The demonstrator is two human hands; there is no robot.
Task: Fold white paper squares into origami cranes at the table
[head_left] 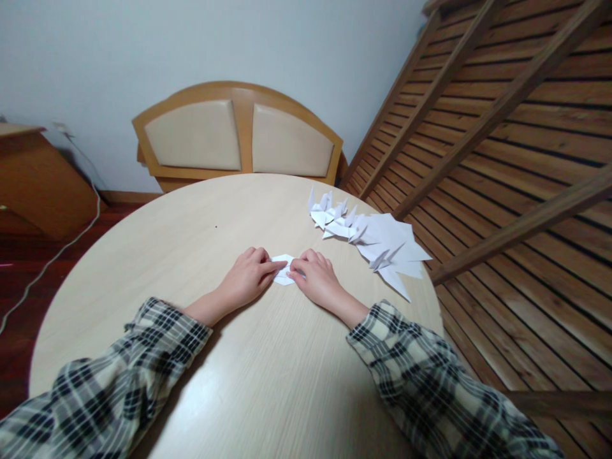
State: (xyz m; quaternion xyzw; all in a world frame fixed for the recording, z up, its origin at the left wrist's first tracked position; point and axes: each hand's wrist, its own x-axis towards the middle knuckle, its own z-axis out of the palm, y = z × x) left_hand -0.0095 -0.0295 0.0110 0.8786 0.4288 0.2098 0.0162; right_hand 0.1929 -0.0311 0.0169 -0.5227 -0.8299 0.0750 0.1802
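Note:
A small piece of folded white paper [285,279] lies on the round table in front of me, with creases showing on it. My left hand [245,279] is at its left edge, index finger reaching over the paper and the other fingers curled, closed on that side. From the right, my right hand [317,280] pinches the paper, its thumb and fingers bent together. The fingers cover parts of both edges. To the right stand several folded paper cranes [327,210] in a curved row, with loose white paper sheets [406,255] beside them.
The round pale wooden table [143,255] fills the middle of the view. Behind it is a bed headboard [243,137] with two cream panels. A slatted wooden frame [502,159] leans along the right. At left are a wooden cabinet [38,185] and a white cable [57,255].

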